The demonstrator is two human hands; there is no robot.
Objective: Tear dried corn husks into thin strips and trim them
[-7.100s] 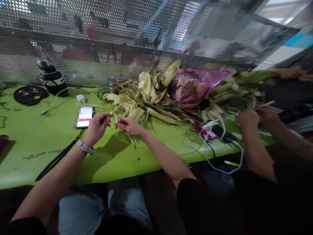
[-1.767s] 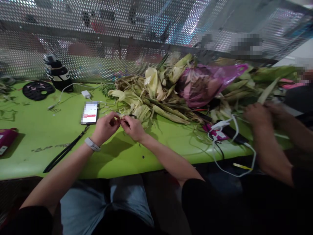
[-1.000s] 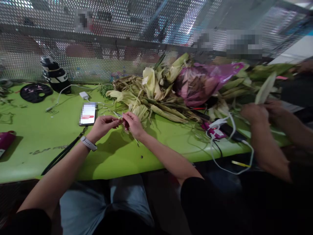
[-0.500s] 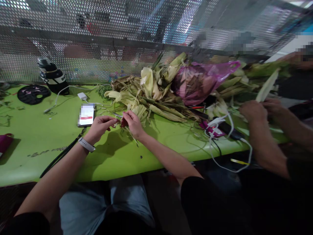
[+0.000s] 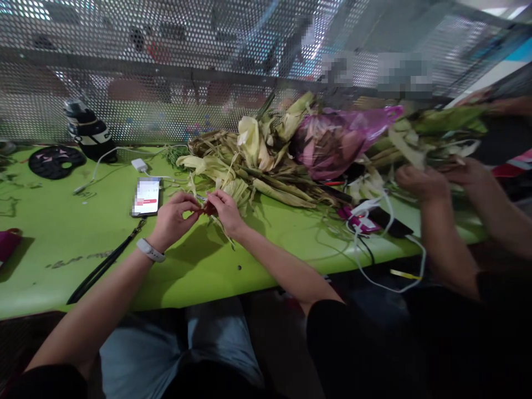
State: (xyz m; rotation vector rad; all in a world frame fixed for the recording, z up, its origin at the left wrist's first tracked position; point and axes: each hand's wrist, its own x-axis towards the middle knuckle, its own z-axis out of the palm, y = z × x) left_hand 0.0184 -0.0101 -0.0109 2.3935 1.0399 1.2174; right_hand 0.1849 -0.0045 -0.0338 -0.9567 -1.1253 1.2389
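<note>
My left hand [image 5: 178, 215], with a pale watch band [image 5: 150, 250] at its wrist, is closed in a pinch over the table. Its fingertips meet those of my right hand [image 5: 225, 213]. What the left fingers hold is too small and covered to make out. My right hand is closed around thin, pale corn husk strips [image 5: 224, 231], whose loose ends hang below its fingers. Just behind both hands lies a heap of dried corn husks [image 5: 233, 166], pale yellow to brown. A phone [image 5: 146, 197] with a lit screen lies left of my left hand.
On the green table [image 5: 103, 233] stand a purple plastic bag [image 5: 328, 138] of husks and a dark bottle [image 5: 89, 130]. White cables [image 5: 390, 216] trail over the front edge at right. Beside me, a co-worker's hands [image 5: 424, 180] handle husks. A perforated metal screen [image 5: 166, 83] rises behind.
My left hand has shifted slightly up and right, its fingertips now meeting the right hand's. My right hand has barely moved. The co-worker's hands have lowered the upright husk piece and moved left.
</note>
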